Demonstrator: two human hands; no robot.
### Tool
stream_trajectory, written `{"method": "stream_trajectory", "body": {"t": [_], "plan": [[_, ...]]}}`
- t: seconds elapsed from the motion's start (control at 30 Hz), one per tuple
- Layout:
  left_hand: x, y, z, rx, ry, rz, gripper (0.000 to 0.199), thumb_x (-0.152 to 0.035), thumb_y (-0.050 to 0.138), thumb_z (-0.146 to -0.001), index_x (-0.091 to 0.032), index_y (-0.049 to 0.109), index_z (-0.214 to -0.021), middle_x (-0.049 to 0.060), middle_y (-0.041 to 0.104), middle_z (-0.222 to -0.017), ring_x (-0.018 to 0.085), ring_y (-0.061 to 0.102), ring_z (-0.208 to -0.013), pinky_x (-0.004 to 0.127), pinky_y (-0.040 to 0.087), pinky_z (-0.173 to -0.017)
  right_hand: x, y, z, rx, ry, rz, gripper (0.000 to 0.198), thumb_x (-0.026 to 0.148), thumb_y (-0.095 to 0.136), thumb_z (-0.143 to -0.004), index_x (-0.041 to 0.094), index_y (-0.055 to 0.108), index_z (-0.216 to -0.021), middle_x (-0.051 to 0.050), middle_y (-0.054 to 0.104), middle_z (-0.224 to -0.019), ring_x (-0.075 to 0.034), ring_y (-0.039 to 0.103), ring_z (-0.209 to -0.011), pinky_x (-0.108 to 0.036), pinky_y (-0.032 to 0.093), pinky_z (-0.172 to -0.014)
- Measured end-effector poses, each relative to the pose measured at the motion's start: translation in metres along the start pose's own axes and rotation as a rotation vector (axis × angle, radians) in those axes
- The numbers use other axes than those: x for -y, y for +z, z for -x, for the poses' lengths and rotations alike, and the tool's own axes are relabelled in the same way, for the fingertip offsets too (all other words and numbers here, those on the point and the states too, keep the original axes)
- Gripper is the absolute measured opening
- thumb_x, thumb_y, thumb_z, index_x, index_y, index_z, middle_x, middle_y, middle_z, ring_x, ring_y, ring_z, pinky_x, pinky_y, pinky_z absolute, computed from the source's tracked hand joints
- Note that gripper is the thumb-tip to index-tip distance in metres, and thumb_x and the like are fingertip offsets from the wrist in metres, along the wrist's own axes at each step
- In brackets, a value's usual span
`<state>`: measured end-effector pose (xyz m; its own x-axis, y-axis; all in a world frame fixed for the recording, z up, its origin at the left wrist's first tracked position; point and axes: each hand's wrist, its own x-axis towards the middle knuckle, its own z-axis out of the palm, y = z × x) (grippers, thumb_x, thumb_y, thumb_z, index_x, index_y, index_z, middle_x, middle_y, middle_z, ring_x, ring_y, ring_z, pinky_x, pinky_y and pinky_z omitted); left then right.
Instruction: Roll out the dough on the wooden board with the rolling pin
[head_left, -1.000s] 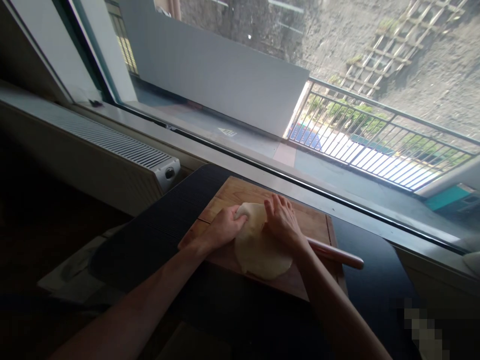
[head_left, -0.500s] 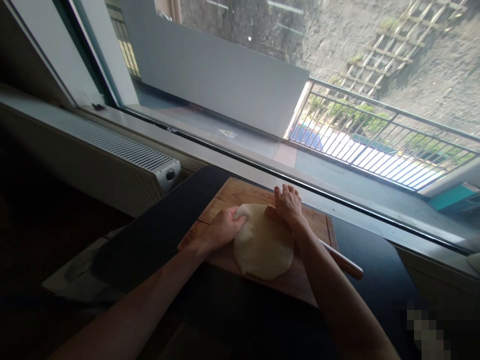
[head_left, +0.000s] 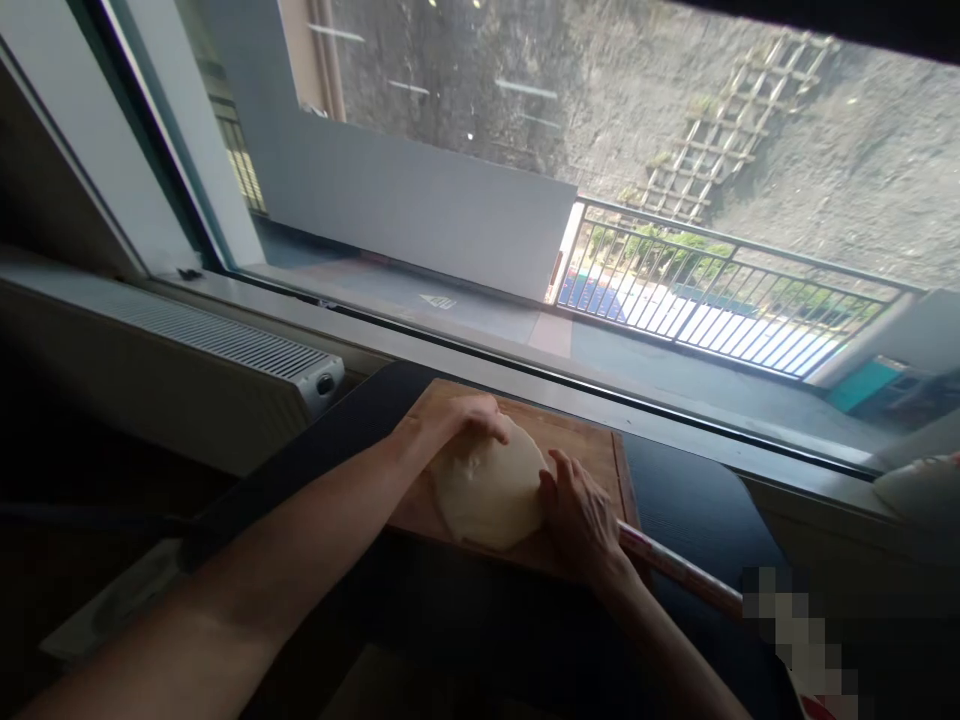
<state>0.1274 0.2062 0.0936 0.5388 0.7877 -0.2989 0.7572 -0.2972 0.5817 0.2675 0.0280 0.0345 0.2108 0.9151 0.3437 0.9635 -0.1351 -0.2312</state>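
Observation:
A round, flat sheet of pale dough [head_left: 491,495] lies on a wooden board [head_left: 581,432]. My left hand [head_left: 480,412] is closed at the dough's far left edge, with the thumb over the top; its other fingertips are hidden. At the dough's right edge, my right hand [head_left: 581,510] bends over the near end of a wooden rolling pin [head_left: 682,565]. The pin slants out from beneath that palm toward the lower right, past the board. My right fingertips reach the dough's rim.
The board rests on a dark table [head_left: 697,500] against a window sill [head_left: 600,405]. A white radiator [head_left: 247,365] stands left of the table. Beyond the glass are a walkway and a metal railing [head_left: 697,290].
My left hand has moved up to the dough's far edge. My right hand has come down nearer, and the rolling pin has slid to the lower right. The whole view has shifted.

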Motion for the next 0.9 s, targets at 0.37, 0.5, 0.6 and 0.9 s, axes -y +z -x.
{"method": "stream_trajectory", "body": {"t": [0.37, 0.5, 0.6, 0.9], "plan": [[-0.029, -0.008, 0.074, -0.197, 0.29, 0.669, 0.038, -0.046, 0.06, -0.069, -0.013, 0.066, -0.087, 0.004, 0.065, -0.074, 0.014, 0.058, -0.062, 0.021, 0.041, -0.051, -0.058, -0.037, -0.031, -0.151, 0.263, -0.089, 0.035, 0.038, 0.021, -0.094, 0.021, 0.043, -0.116, -0.004, 0.065, -0.085, -0.018, 0.059, -0.072, -0.028, 0.033, -0.061], [0.04, 0.027, 0.06, -0.324, 0.102, 0.619, 0.03, -0.038, 0.058, -0.068, -0.013, 0.066, -0.081, 0.004, 0.066, -0.073, 0.017, 0.059, -0.067, 0.022, 0.041, -0.054, -0.034, -0.036, -0.047, -0.143, 0.154, -0.118, 0.035, 0.036, 0.02, -0.095, 0.02, 0.043, -0.116, -0.002, 0.064, -0.078, -0.016, 0.056, -0.065, -0.027, 0.032, -0.059], [0.073, 0.043, 0.051, -0.343, 0.054, 0.599, 0.027, -0.036, 0.056, -0.068, -0.012, 0.066, -0.077, 0.005, 0.067, -0.074, 0.018, 0.059, -0.069, 0.023, 0.04, -0.054, 0.001, -0.014, -0.047, -0.036, 0.029, -0.108, 0.034, 0.032, 0.023, -0.094, 0.02, 0.045, -0.117, -0.003, 0.064, -0.083, -0.015, 0.057, -0.068, -0.027, 0.035, -0.062], [0.083, 0.049, 0.047, -0.354, 0.092, 0.606, 0.027, -0.035, 0.052, -0.073, -0.015, 0.065, -0.085, 0.005, 0.068, -0.081, 0.02, 0.061, -0.075, 0.024, 0.042, -0.058, 0.027, 0.033, -0.127, -0.003, 0.095, 0.056, 0.039, 0.027, 0.026, -0.091, 0.016, 0.048, -0.122, -0.012, 0.055, -0.119, -0.024, 0.047, -0.109, -0.036, 0.034, -0.091]]}}
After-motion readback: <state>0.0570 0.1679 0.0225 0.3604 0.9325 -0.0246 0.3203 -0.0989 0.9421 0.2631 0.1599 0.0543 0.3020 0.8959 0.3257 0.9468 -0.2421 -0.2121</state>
